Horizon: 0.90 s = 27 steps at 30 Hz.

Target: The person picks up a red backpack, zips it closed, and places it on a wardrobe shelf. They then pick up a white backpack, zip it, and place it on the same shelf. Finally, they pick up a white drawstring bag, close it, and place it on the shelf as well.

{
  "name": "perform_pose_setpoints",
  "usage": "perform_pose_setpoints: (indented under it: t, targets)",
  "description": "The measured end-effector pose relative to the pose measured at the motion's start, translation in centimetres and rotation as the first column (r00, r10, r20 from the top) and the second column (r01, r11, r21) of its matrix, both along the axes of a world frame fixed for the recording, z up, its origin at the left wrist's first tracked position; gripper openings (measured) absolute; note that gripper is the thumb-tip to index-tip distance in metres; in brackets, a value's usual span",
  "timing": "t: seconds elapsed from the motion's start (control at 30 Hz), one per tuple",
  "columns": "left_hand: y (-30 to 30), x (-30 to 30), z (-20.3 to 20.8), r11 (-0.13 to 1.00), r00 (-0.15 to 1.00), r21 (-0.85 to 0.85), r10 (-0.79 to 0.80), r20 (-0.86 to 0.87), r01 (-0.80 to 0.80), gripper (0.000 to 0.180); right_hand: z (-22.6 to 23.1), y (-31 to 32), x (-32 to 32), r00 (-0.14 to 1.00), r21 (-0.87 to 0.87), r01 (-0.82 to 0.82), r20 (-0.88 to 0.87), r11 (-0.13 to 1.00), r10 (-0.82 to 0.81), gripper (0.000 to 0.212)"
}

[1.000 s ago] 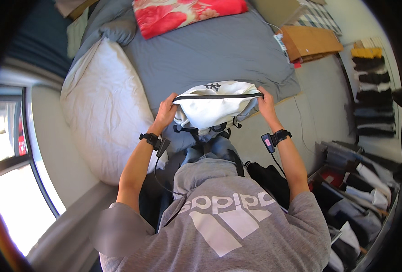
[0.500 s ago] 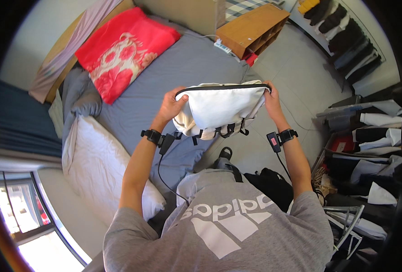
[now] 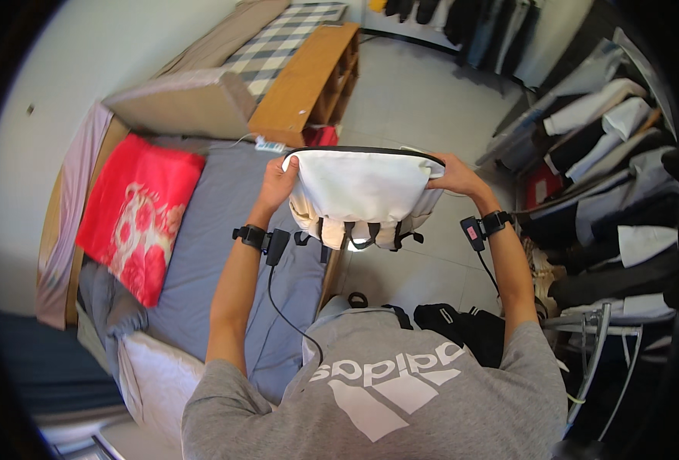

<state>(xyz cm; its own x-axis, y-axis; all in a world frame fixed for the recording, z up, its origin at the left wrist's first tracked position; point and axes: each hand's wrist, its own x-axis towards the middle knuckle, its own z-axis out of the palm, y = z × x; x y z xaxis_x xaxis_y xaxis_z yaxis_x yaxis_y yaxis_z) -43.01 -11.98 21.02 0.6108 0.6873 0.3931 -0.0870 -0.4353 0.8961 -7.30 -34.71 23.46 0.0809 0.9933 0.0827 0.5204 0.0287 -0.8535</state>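
Note:
A white backpack [image 3: 362, 184] with a black-edged top rim and black straps hangs in front of me at the middle of the view. My left hand [image 3: 280, 184] is closed on its upper left corner, thumb on the near face. At the upper right corner my right hand [image 3: 458, 176] grips the side, with some fingers hidden behind or against the fabric. Black buckles and strap ends dangle along the bag's lower edge. Each wrist wears a black band with a small corded box.
Left lies a bed [image 3: 224, 238] with grey sheets and a red patterned blanket [image 3: 144, 218]. A wooden shelf unit [image 3: 309, 84] stands beyond it. Clothes hang on a rack [image 3: 608, 176] to the right, near a metal-framed stool [image 3: 600, 330]. Tiled floor [image 3: 401, 92] runs between.
My view and body have turned to the right, so the bed now sits farther left. The backpack stays between both hands, and my right hand's grip on its corner looks shifted.

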Motion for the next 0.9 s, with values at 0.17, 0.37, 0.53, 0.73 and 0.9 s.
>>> perform_pose_setpoints:
  t: [0.17, 0.37, 0.53, 0.73, 0.9]
  targets:
    - [2.9, 9.7, 1.7, 0.964, 0.948, -0.101, -0.26, -0.182, 0.245, 0.03, -0.5, -3.6, 6.5, 0.959, 0.024, 0.28, 0.037, 0.96, -0.281, 0.03]
    - [5.9, 21.5, 6.1, 0.772, 0.655, -0.033, -0.561, -0.507, 0.635, 0.043, -0.5, -5.6, 13.3, 0.856, 0.241, 0.469, 0.114, 0.85, -0.504, 0.031]
    - [6.8, 32.7, 7.3, 0.461, 0.497, 0.248, -0.567, -0.657, 0.852, 0.064, -0.5, -7.2, 16.6, 0.77, 0.192, 0.636, -0.103, 0.747, -0.629, 0.033]
    - [5.7, 46.8, 5.5, 0.253, 0.519, 0.46, -0.535, -0.666, 0.851, 0.028, -1.2, -10.7, 20.9, 0.674, 0.315, 0.7, 0.01, 0.642, -0.739, 0.033]
    - [1.4, 55.0, 4.4, 0.406, 0.501, 0.297, -0.738, -0.451, 0.865, 0.024, 0.4, -15.0, 22.8, 0.707, 0.153, 0.706, -0.119, 0.691, -0.697, 0.049]
